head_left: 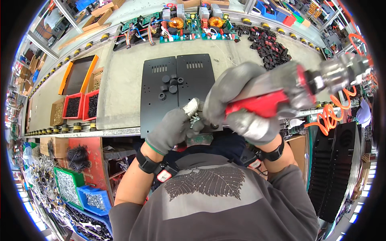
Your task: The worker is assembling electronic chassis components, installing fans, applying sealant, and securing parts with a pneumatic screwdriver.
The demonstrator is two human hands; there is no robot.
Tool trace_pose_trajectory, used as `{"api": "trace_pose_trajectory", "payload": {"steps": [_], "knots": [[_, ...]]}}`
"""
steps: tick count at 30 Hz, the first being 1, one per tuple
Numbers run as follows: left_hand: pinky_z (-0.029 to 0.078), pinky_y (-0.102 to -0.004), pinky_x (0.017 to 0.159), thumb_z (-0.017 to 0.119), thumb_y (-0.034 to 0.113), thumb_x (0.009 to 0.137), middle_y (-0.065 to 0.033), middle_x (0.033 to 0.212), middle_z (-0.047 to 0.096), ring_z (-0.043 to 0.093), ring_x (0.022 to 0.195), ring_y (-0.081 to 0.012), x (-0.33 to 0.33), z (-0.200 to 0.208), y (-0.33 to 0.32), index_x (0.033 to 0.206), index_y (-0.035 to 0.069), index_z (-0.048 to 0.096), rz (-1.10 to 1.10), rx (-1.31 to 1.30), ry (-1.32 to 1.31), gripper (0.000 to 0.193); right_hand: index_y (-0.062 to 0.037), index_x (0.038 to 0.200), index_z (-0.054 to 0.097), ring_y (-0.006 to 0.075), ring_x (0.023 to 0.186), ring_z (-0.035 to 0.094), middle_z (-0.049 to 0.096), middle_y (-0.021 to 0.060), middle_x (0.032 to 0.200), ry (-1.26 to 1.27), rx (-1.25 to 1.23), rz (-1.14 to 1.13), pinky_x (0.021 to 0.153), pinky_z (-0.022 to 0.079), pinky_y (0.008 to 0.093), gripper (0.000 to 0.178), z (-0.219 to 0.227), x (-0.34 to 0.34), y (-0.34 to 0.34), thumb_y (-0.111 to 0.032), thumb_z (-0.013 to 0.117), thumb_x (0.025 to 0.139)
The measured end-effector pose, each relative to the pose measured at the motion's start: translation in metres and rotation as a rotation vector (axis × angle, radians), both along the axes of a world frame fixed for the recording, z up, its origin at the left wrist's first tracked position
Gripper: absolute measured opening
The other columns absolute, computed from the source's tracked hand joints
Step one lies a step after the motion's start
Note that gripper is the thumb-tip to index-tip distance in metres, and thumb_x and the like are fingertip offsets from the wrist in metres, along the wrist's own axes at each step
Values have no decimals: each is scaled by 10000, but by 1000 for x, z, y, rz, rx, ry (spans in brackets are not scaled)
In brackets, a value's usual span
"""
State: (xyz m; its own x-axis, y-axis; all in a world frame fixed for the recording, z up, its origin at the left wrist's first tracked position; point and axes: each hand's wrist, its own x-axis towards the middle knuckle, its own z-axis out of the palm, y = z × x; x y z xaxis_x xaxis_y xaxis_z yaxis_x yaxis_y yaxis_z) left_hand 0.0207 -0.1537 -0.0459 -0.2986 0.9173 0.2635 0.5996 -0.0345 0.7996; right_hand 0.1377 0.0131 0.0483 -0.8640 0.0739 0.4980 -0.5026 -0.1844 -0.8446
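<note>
Pale grey workbench in a crowded assembly shop; along its far side we log circuit boards with copper-wound toroids and a heap of small black-and-red parts. To the left, red bins of dark fasteners. Two drilled, slotted black metal panels lie flat, side by side, before the person, reaching the front rail; a loose cluster of black round feet sits across their seam. Gloved left hand, over the panels' near part: fingers drawn narrow around a few silvery screws. Gloved right hand: fingers curled about a red-and-grey power driver, held up right of the panels, nose to the right. The driver is blurred, so we cannot tell whether a finger is on its trigger. Our worries: thick fingertips could let a screw slip, and so near the front edge it might drop off the bench or lodge in the seam. A low swing of the driver could scuff the black finish or scatter the feet. The orange coiled hose beside it could snag if pulled across.
</note>
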Motion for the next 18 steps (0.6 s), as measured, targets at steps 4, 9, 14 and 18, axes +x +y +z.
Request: {"api": "trace_pose_trajectory", "payload": {"steps": [4, 9, 14, 18], "knots": [[482, -285, 622, 518, 66, 932, -22, 811, 638, 603, 686, -140, 10, -7, -9, 1153, 64, 592, 6, -117, -712, 232, -5, 995, 549, 196, 837, 632, 591, 113, 984, -125, 77, -93, 715, 526, 315, 237, -4, 0, -16, 59, 643, 787], [379, -213, 523, 487, 156, 998, 8, 769, 561, 447, 582, -67, 9, -6, -15, 1183, 34, 584, -36, -24, -388, 242, -31, 1033, 537, 218, 723, 592, 585, 123, 879, 96, 71, -166, 657, 507, 349, 318, -8, -7, -14, -81, 727, 782], [345, -190, 514, 525, 122, 971, -2, 844, 515, 379, 597, -59, 9, -13, -15, 1225, 4, 545, -45, 72, -1666, 281, -45, 1030, 530, 208, 624, 555, 580, 121, 791, 3, 106, -228, 604, 488, 365, 342, -8, -2, -18, -112, 744, 772], [342, -188, 514, 516, 109, 969, -3, 866, 503, 393, 638, -62, 7, -22, -16, 1230, 6, 537, -79, 139, -1722, 281, -41, 1033, 530, 205, 588, 539, 581, 127, 783, -130, 52, -275, 584, 485, 374, 354, -7, 4, -23, -123, 744, 764]]}}
